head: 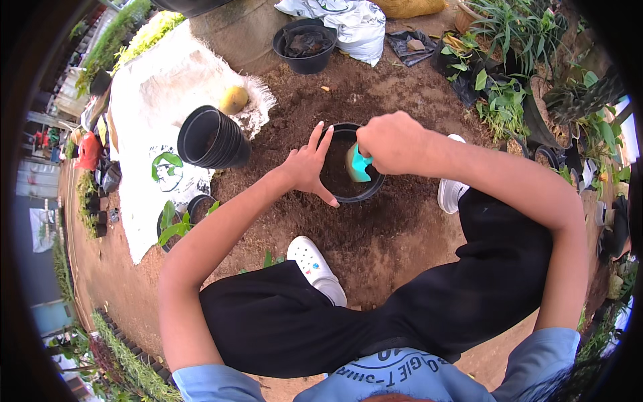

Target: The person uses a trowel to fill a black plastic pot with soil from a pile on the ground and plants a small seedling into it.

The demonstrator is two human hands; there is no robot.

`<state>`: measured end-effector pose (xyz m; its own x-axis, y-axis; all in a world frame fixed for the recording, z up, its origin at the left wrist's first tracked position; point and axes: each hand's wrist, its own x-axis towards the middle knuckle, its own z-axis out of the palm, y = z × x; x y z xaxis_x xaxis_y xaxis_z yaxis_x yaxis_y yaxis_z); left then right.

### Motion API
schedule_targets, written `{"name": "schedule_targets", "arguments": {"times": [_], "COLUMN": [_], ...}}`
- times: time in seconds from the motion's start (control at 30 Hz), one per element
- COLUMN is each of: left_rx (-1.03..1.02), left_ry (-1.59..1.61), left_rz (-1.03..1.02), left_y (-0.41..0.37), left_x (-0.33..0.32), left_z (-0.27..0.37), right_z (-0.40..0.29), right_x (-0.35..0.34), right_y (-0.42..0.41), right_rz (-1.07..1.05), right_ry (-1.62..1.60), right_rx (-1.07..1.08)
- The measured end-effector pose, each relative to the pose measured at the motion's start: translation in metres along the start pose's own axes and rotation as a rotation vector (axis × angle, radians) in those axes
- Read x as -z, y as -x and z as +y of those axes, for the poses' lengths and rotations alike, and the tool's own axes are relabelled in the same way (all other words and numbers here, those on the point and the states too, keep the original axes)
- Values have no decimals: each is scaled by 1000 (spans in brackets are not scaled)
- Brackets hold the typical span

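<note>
A round black plastic plant pot (357,197) stands on the ground between my feet, with dark soil (337,173) in it. My left hand (307,166) is spread with its thumb and fingers apart against the left side of the pot's rim. My right hand (394,145) is closed around the handle of a turquoise hand trowel (360,165) over the right side of the pot. The trowel's head, partly soil-coloured, is down inside the pot at the soil. My right fist hides the handle and part of the rim.
Left of the pot, a stack of black pots (213,138) and a yellowish round fruit (234,100) rest on a white woven sack (150,100). A black basin (305,50) and a white bag (359,30) stand beyond. Potted plants (507,95) line the right. Loose soil (301,216) surrounds the pot.
</note>
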<state>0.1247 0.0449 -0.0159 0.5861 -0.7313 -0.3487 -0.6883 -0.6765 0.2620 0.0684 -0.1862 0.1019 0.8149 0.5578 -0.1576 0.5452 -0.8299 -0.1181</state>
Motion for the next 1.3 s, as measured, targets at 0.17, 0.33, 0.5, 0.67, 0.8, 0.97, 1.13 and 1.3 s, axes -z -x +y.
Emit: {"name": "schedule_targets", "arguments": {"times": [0.17,0.33,0.5,0.67,0.8,0.97,1.13,1.3], "left_rx": [-3,3,-36,-12,19,8,-12,-28], "left_ry": [-8,-27,-11,44,27,61,-2,14], "left_rz": [-19,-21,15,-13,-59,-65,-10,-19], "left_y": [-5,-2,-5,-9,0,-3,-1,-4], "left_x": [3,4,3,9,11,11,1,3], "left_z": [7,5,4,9,8,8,2,5], "right_z": [-13,-10,-14,-11,-9,-3,3,9], "right_x": [0,-11,33,-6,26,-16,-4,9], "right_y": [6,-1,6,-1,-2,1,-3,5], "right_rz": [40,-47,90,-176,-113,-4,-67,-89], "right_ry": [-10,14,65,172,77,-51,-99,3], "right_rx": [5,-4,-10,-55,-42,-42,-138,-122]}}
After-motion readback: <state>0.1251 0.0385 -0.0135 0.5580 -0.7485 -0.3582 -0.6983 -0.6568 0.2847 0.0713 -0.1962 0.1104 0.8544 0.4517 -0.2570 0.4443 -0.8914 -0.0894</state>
